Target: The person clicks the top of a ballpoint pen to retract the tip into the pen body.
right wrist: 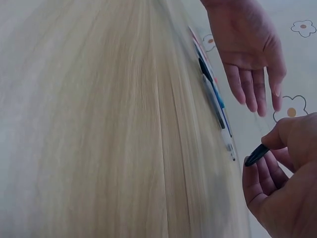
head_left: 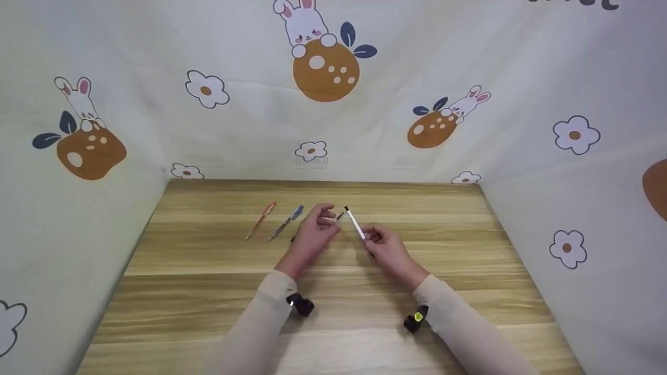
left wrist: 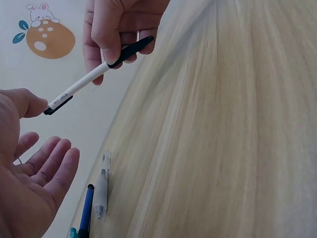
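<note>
My right hand (head_left: 386,247) pinches a white pen (head_left: 356,224) by its black grip between thumb and fingers. The pen slants up over the table, and its black clip end (left wrist: 60,105) points toward my left hand (head_left: 314,229). That hand is held palm up with fingers loosely extended and nothing gripped; its thumb tip is right at the pen's clip end in the left wrist view. Beneath the left hand lies a whitish pen with a dark part (right wrist: 212,94), partly hidden in the head view. Left of it lie a blue pen (head_left: 285,224) and an orange-red pen (head_left: 260,221).
The wood-grain table (head_left: 344,323) is enclosed at the back and sides by a pale cloth (head_left: 250,130) printed with rabbits, oranges and flowers. Black wrist cameras sit on the left sleeve (head_left: 260,312) and right sleeve (head_left: 464,317).
</note>
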